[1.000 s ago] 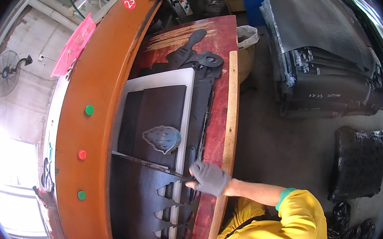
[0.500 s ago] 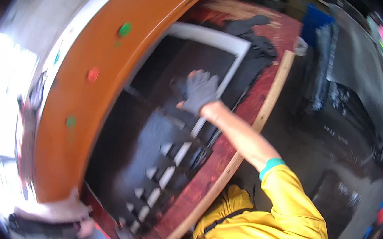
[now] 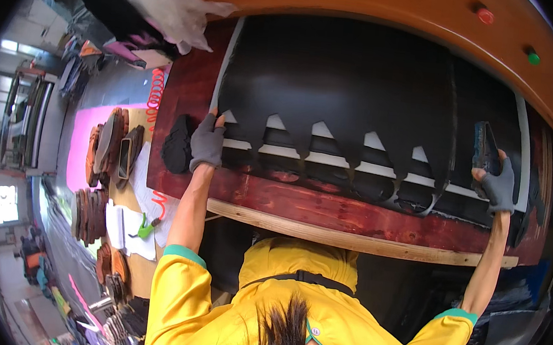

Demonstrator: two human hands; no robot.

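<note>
A black sheet [image 3: 339,79] lies over a white board [image 3: 523,156] on the dark red table. Rounded gaps run along the sheet's near edge, white strips showing through. At the left edge of the sheet, my left hand [image 3: 207,142], in a grey fingerless glove, has its fingers closed on the edge; the fingertips are partly hidden. My right hand [image 3: 498,184], gloved alike, grips a narrow, sole-shaped cutting die [image 3: 484,146] with a bluish rim. The die stands over the right part of the sheet, near the board's right edge.
The orange machine beam [image 3: 399,8] spans the far side, with a red button [image 3: 484,16] and a green button [image 3: 533,58]. Black cut pieces [image 3: 177,143] lie left of my left hand. A side table holds brown dies [image 3: 109,143] and a red coiled hose [image 3: 155,97]. A wooden rail [image 3: 350,238] edges the table.
The view has turned and levelled. My right hand, spread over the black sheet before, now grips the die at the right. My left hand has come to the sheet's left edge.
</note>
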